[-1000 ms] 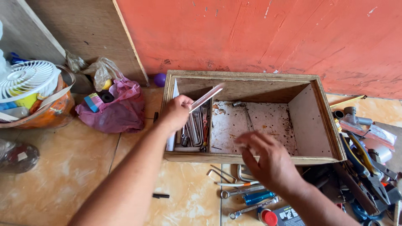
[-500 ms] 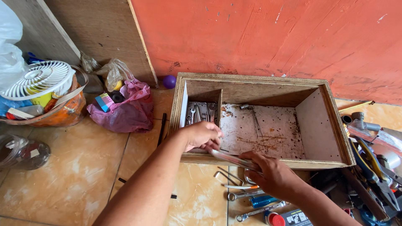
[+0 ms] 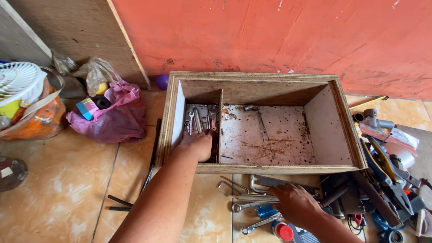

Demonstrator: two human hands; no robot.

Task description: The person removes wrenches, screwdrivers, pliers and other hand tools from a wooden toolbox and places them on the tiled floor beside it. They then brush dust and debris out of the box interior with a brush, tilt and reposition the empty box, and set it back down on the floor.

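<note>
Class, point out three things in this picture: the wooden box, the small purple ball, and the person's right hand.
wooden box (image 3: 270,169), head view, on its front wall.
purple ball (image 3: 161,82), head view, on its visible middle.
right hand (image 3: 294,202), head view, on the back of the hand.

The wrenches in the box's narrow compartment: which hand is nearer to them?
Left. The left hand is down in that compartment, touching the wrenches. The right hand is outside the wooden box, on the tools on the floor.
</note>
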